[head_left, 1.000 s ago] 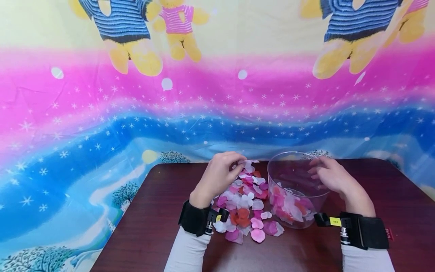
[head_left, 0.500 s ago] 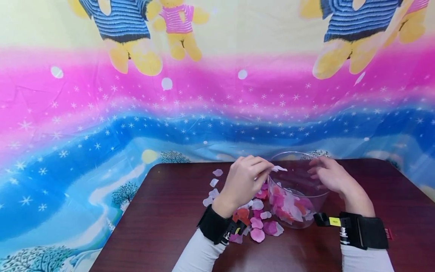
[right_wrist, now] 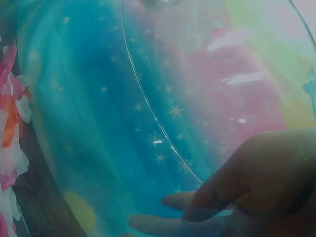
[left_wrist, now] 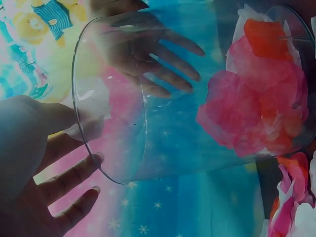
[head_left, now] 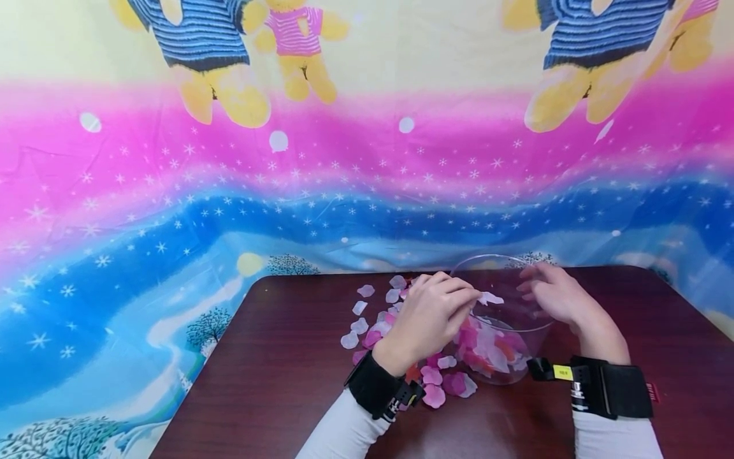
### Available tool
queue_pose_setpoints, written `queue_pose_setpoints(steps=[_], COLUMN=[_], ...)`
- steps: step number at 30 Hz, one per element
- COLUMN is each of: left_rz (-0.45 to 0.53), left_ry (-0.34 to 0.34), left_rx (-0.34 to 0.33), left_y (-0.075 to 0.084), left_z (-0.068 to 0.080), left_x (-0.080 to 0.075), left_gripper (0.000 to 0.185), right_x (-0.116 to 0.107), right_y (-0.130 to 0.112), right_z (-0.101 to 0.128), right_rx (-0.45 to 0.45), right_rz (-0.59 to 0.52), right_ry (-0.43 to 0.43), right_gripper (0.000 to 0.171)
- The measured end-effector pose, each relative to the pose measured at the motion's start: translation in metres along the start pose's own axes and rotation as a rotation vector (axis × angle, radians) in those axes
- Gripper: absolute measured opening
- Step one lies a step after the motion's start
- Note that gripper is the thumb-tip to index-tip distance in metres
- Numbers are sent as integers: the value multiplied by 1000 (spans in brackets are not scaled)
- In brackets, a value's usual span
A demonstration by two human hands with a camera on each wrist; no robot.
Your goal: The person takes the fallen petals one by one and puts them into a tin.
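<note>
A clear round plastic tub (head_left: 536,338) stands on the table, partly filled with pink, white and red artificial petals (head_left: 493,347). My left hand (head_left: 432,312) pinches a pale artificial petal (head_left: 490,298) between thumb and forefinger, at the tub's mouth. In the left wrist view this petal (left_wrist: 94,98) shows just inside the rim, with the other fingers spread beside it. My right hand (head_left: 556,293) rests at the tub's right side near the rim. Through the clear wall, the left wrist view shows the right hand's fingers (left_wrist: 173,54) straight and spread.
A loose heap of petals (head_left: 432,382) lies on the dark wooden table (head_left: 275,357) left of the tub, partly behind my left hand. Several pale petals (head_left: 350,340) are scattered at the heap's left edge. A printed cloth (head_left: 367,159) hangs behind the table.
My left hand has moved right from above the heap to the tub's mouth, carrying the pale petal. My right hand stays at the tub's side.
</note>
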State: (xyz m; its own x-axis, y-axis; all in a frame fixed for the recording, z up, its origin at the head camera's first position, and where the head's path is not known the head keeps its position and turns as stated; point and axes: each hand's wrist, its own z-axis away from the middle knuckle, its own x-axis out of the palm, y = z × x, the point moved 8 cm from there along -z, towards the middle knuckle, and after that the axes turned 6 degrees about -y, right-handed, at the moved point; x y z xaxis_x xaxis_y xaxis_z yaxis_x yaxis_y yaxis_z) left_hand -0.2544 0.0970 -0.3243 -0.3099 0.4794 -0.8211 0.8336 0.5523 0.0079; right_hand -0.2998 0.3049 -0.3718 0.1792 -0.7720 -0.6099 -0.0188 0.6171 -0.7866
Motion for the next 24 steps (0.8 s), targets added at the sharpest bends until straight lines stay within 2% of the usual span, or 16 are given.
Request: queue_pose_setpoints(steps=[9,17,24], left_rz=[4,-30,16], left_ry=[-54,-104,-102], left_rx=[-24,-40,-45], left_y=[-1,-2,-10], left_z=[1,1,2], left_x=[4,9,1], left_gripper=[27,33,34], right_x=[0,0,0], right_y=[1,1,0], right_z=[0,0,0], right_rx=[-4,2,0], right_rz=[-2,-5,-5], right_ry=[1,-2,-10], right_gripper=[42,43,43])
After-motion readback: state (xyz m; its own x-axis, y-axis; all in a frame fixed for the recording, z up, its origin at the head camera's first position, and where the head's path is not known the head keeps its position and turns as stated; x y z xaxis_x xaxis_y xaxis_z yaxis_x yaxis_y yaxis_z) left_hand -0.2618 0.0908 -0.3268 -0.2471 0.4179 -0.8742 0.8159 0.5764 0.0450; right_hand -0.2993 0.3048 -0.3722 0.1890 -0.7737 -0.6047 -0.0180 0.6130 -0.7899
